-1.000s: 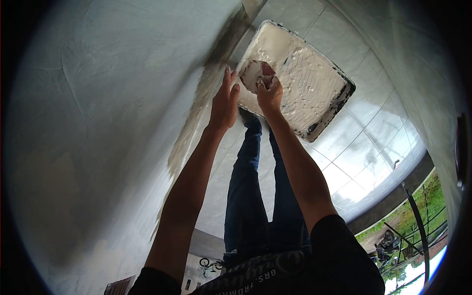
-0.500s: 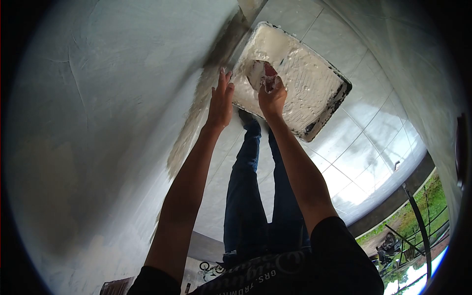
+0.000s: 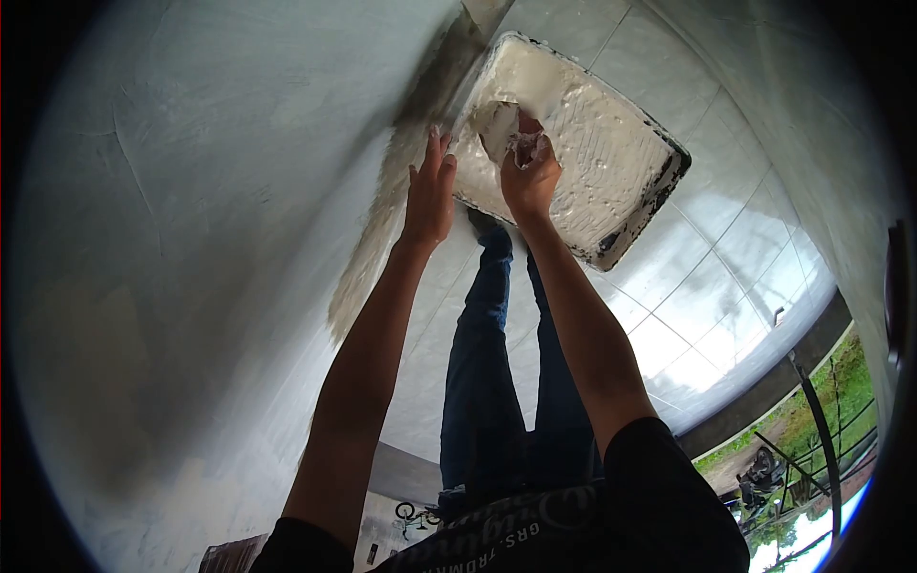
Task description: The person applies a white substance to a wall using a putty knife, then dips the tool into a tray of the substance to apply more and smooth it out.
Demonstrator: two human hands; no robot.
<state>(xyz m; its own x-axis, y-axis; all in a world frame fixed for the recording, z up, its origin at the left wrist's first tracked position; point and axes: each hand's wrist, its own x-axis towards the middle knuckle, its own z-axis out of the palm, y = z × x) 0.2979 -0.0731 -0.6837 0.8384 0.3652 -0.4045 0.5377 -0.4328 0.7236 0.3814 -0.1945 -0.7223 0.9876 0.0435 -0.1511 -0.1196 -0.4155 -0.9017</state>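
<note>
My right hand (image 3: 530,186) is closed round the reddish handle of a paintbrush (image 3: 497,129), whose broad head is coated in pale paint. The brush lies over the left part of a large black-rimmed paint tray (image 3: 630,244), which is filled with thick cream paint (image 3: 597,143). Ridges run through the paint on the right side, while the left looks smoother. My left hand (image 3: 432,196) is empty, its fingers stretched upward beside the tray's left edge, near the wall. Paint smears show on the fingers of both hands.
A grey wall (image 3: 220,191) rises on the left, with a streaky cream band (image 3: 368,253) along its lower part. Under the tray runs a tiled floor (image 3: 712,253). My legs (image 3: 482,382) stand just below the tray. A motorcycle (image 3: 759,473) is outside at lower right.
My right hand and the brush have shifted slightly up over the paint, the brush turning a little. My left hand stays beside the tray. The whole view has tilted slightly.
</note>
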